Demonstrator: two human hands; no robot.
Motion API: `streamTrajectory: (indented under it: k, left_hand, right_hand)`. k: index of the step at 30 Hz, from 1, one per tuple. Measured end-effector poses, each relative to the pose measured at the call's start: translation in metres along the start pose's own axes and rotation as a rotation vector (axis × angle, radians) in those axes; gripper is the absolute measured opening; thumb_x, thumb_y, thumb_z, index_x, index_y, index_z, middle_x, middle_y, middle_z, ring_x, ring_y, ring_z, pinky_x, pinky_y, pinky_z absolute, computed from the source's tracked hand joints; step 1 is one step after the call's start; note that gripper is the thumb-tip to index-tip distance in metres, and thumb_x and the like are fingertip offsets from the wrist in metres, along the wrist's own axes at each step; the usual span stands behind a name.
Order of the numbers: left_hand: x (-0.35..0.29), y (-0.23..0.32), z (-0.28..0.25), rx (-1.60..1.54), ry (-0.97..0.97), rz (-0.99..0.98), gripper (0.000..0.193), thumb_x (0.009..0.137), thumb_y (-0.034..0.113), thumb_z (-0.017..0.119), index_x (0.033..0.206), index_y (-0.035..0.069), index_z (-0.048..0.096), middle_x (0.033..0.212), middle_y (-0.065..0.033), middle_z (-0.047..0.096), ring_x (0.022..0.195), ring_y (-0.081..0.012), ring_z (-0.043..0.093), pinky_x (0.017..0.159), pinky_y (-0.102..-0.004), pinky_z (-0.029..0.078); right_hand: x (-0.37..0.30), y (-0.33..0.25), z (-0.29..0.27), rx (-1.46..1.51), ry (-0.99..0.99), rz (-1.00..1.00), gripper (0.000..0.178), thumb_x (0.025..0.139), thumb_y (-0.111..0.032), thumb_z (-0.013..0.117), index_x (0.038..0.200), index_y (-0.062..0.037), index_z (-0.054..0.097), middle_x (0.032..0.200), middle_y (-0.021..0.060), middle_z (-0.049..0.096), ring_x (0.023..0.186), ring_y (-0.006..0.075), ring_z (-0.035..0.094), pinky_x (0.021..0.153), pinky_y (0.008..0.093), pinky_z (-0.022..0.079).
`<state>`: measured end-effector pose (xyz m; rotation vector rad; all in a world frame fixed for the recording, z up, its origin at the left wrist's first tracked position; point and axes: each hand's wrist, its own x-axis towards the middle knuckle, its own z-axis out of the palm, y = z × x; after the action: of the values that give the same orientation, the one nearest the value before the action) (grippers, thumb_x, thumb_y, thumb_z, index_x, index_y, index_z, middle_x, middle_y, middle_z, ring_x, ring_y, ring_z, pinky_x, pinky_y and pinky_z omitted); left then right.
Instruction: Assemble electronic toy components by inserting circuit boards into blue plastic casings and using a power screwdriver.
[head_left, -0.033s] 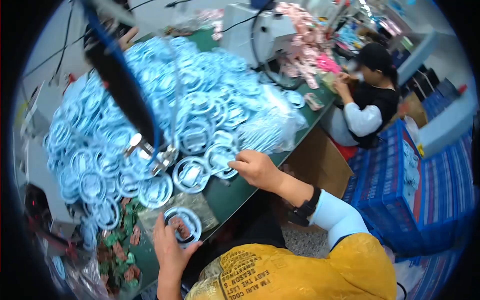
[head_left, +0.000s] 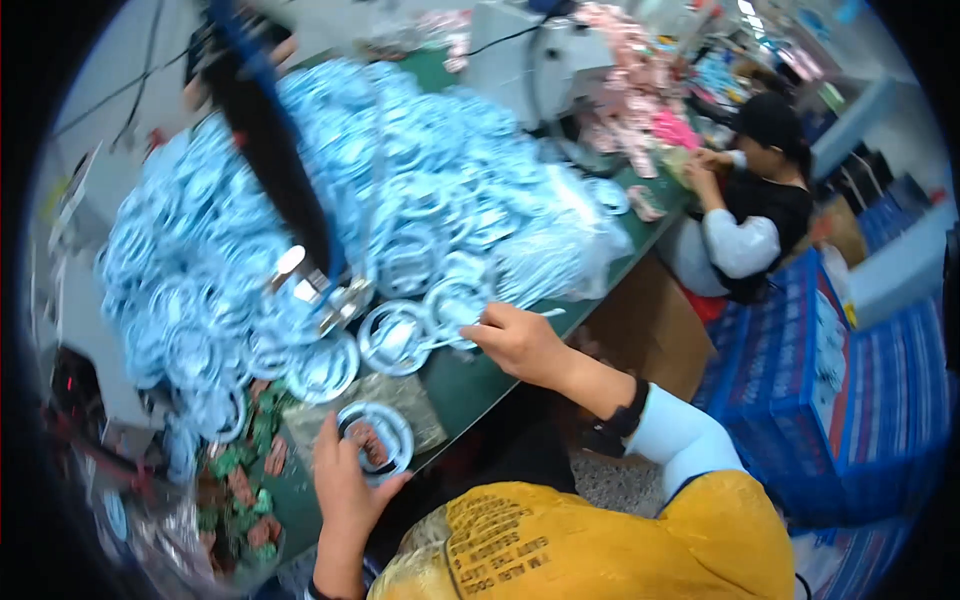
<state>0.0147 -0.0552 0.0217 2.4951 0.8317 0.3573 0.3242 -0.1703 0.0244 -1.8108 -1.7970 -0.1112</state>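
Note:
My left hand (head_left: 342, 478) is closed around the edge of a light blue round plastic piece (head_left: 398, 432), fingers on its left side and thumb below. A small brown shaped piece (head_left: 370, 442) lies within that ring. My right hand (head_left: 517, 343) is closed on a thin pale stick (head_left: 552, 314), which juts out on both sides of the fingers. Its near tip is blurred beside the front of a large pile of light blue round pieces (head_left: 397, 337). A flat greyish-green pad (head_left: 405, 405) lies under and behind the piece in my left hand.
Small green and brown pieces (head_left: 262, 440) are scattered at the left of the green table (head_left: 480, 385). A dark arm with a metal clamp (head_left: 318, 295) hangs over the pile. A co-worker (head_left: 765, 205) sits at the right, near blue striped bags (head_left: 770, 400).
The whole view has shifted slightly. The pale stick now shows in my right hand, which sits a little further left against the pile. My left hand still holds the blue round piece.

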Motion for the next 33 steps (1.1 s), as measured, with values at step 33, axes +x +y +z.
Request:
streamTrajectory:
  k: [33]
  left_hand:
    - [0.006,-0.018,0.017,-0.220,0.185,0.102,0.063,0.055,0.030,0.090,0.105,0.004,0.062,0.142,-0.0256,0.042,0.126,-0.0433,0.047,0.102,-0.0462,0.042]
  right_hand:
    - [0.015,-0.054,0.033,0.425,-0.399,0.118,0.011,0.082,-0.003,0.066,0.093,-0.0031,0.064,0.085,0.0094,0.059,0.076,0.0301,0.062,0.065,0.0362,0.049]
